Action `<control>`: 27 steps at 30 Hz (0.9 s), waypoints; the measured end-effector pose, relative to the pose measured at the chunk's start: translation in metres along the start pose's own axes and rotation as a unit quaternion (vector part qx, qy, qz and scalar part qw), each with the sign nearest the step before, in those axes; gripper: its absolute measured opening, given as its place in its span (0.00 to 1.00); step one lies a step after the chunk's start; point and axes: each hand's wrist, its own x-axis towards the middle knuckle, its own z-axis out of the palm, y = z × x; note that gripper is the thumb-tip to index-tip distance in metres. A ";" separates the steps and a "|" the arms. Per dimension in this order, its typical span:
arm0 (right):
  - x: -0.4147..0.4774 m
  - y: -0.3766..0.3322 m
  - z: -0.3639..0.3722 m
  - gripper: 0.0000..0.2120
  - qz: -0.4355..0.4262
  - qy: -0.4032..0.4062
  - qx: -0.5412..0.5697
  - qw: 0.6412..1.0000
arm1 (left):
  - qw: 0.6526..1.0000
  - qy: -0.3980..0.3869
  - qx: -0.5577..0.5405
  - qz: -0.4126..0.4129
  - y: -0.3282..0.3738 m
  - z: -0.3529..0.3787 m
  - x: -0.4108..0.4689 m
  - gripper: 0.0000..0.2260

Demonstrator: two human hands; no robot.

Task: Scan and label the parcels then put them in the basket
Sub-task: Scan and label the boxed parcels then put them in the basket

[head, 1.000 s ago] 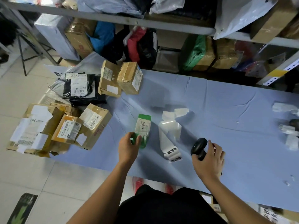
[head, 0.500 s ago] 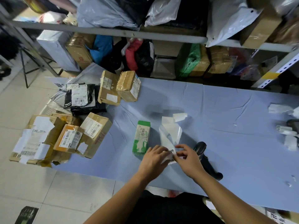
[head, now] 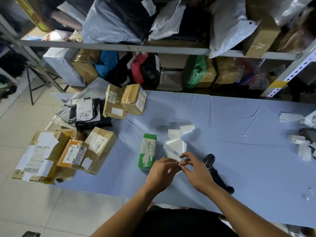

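A small green parcel [head: 147, 152] with a white barcode label lies flat on the blue table [head: 230, 127]. Just right of it a white label strip [head: 175, 144] curls across the cloth. My left hand [head: 161, 171] and my right hand [head: 194, 167] meet at the strip's near end, and both pinch it with their fingertips. The black handheld scanner [head: 212, 170] lies on the table right of my right hand, with no hand on it.
Several cardboard parcels [head: 99, 147] and a black bagged parcel [head: 85, 112] crowd the table's left end. Two brown boxes [head: 124, 101] stand behind them. Label scraps and a dark device [head: 307, 134] sit at the right edge. Loaded shelves [head: 153, 48] rise behind the table.
My left hand let go of the green parcel and my right hand left the scanner lying on the table. Both hands came together on the near end of the label strip.
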 end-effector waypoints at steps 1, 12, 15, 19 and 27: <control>0.000 -0.001 -0.001 0.12 -0.005 -0.004 -0.005 1.000 | 1.000 0.003 0.001 -0.001 0.001 -0.002 0.000 0.10; 0.010 0.013 -0.004 0.13 0.039 0.022 -0.050 0.998 | 0.915 0.188 -0.192 -0.302 0.009 -0.022 0.008 0.07; 0.013 0.016 -0.004 0.08 0.102 0.049 -0.081 0.990 | 0.902 0.245 -0.171 -0.311 0.008 -0.035 0.008 0.06; 0.021 -0.003 -0.002 0.05 0.087 0.082 -0.129 0.984 | 0.931 0.267 -0.050 -0.244 0.002 -0.041 0.006 0.03; 0.027 -0.091 0.000 0.13 0.115 0.015 0.282 0.953 | 0.945 0.248 0.208 0.044 0.005 -0.050 -0.002 0.03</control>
